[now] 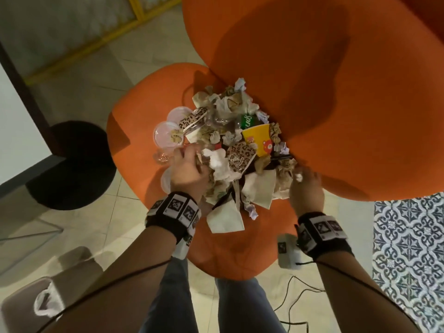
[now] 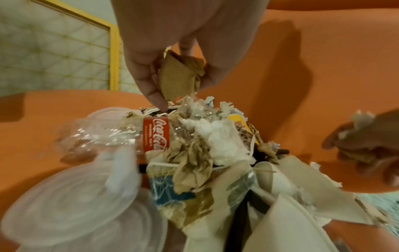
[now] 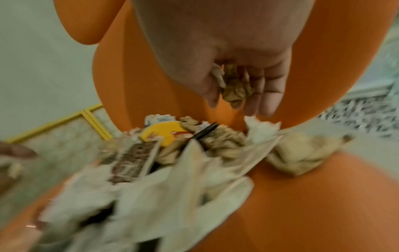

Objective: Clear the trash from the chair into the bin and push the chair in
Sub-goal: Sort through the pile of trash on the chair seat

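Observation:
An orange chair (image 1: 240, 255) carries a heap of trash (image 1: 230, 150) on its seat: crumpled napkins, leopard-print wrappers, a yellow paper cup (image 1: 258, 140), clear plastic lids (image 1: 168, 135) and a crushed Coca-Cola bottle (image 2: 121, 134). At the heap's left side my left hand (image 1: 189, 164) pinches a piece of brown paper (image 2: 179, 76) between thumb and fingers. My right hand (image 1: 305, 183) sits at the heap's right edge against the backrest (image 1: 336, 92), its fingers curled round a crumpled paper wad (image 3: 234, 87).
A light bin lined with a white bag (image 1: 31, 306) stands on the floor at the lower left. A black round table base (image 1: 72, 164) is left of the chair, under a white tabletop (image 1: 19, 121). A patterned rug (image 1: 408, 248) and loose cables (image 1: 295, 296) lie to the right.

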Motion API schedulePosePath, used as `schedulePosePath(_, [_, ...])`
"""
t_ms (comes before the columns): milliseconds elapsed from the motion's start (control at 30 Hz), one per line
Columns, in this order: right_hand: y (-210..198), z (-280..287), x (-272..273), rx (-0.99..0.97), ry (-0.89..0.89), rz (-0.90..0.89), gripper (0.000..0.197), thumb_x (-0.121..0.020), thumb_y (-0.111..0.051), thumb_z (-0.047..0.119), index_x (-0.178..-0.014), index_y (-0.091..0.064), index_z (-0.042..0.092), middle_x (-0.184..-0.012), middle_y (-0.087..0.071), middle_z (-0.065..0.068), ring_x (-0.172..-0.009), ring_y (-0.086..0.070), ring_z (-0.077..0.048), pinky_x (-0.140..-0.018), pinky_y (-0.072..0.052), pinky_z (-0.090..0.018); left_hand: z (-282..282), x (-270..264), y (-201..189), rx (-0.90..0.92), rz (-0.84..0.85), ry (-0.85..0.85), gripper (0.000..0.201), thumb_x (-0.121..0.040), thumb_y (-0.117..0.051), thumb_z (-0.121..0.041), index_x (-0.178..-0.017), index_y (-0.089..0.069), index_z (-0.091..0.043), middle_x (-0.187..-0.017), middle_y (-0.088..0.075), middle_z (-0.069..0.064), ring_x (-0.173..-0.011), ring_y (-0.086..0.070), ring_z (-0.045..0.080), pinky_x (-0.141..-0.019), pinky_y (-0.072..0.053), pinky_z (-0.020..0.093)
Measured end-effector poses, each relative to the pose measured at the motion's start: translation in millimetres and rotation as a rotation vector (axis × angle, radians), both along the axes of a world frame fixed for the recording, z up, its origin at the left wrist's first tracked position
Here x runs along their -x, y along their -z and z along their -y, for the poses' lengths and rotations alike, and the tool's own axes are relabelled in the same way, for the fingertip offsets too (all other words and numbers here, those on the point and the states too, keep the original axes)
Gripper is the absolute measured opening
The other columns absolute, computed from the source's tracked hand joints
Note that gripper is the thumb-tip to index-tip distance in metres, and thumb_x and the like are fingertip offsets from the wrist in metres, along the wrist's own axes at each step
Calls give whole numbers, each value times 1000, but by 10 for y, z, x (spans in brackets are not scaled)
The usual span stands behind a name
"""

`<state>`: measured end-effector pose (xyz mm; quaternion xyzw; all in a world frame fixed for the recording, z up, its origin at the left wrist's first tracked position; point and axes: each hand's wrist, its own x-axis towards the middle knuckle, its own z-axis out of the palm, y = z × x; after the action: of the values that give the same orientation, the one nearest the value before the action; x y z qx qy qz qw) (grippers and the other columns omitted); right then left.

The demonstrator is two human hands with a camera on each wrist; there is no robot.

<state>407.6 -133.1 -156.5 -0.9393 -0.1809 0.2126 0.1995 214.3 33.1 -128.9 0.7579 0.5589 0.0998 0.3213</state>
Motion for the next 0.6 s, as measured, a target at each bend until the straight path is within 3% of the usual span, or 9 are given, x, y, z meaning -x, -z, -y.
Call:
schedulePosePath(67, [31,170,-168,233,-4,-50,50,-87,-39,2,-134,-46,18,-134,-44,-21,-116,-50,-39,-92,-44,-46,30,-104,-26,-25,-19,123,44,-83,-52,-13,-126,-50,-24,-132,-38,9,-115,-47,27,-88,-52,38])
schedulePosePath(133, [80,250,-222,416,-17,-142,55,-91,-38,7,-143,-34,24,-142,-31,-25,-120,-48,-44,-99,-41,-49,73,-246,41,-44,-116,270,46,-86,-53,-21,-132,-47,-24,-140,-31,11,-129,-35,31,-99,-46,43])
schedulePosePath(267, [243,258,-163,476,-79,-169,58,-95,-42,12,-148,-21,26,-150,-15,-25,-118,-50,-48,-96,-43,-49,144,-455,234,69,-409,428,73,-79,-62,-53,-141,-32,-31,-152,-11,13,-140,-12,38,-110,-27,55])
schedulePosePath(333, [313,245,-139,449,-69,-148,58,-95,-42,10,-148,-20,23,-144,-25,-27,-114,-51,-49,-94,-44,-49,157,-499,297,78,-482,439,75,-78,-66,-48,-142,-30,-32,-154,-6,13,-141,-8,39,-110,-24,54])
schedulePosePath(400, [365,241,-139,442,-88,-131,61,-95,-43,13,-149,-16,23,-136,-33,-25,-112,-51,-48,-94,-44,-50,154,-515,329,44,-450,409,65,-80,-68,-33,-138,-37,-29,-153,-8,13,-139,-13,39,-109,-29,52])
schedulePosePath(500, [414,246,-171,429,-131,-131,62,-95,-44,14,-149,-17,26,-138,-32,-24,-112,-52,-47,-94,-44,-50,146,-512,385,11,-340,395,46,-81,-64,-10,-124,-54,-23,-148,-21,14,-134,-24,37,-102,-43,47])
schedulePosePath(600, [408,218,-210,410,-130,-142,54,-96,-41,15,-146,-24,22,-141,-28,-27,-110,-53,-50,-94,-44,-52,124,-536,334,24,-204,365,27,-79,-62,-1,-102,-62,-15,-133,-37,13,-122,-39,32,-91,-51,41])
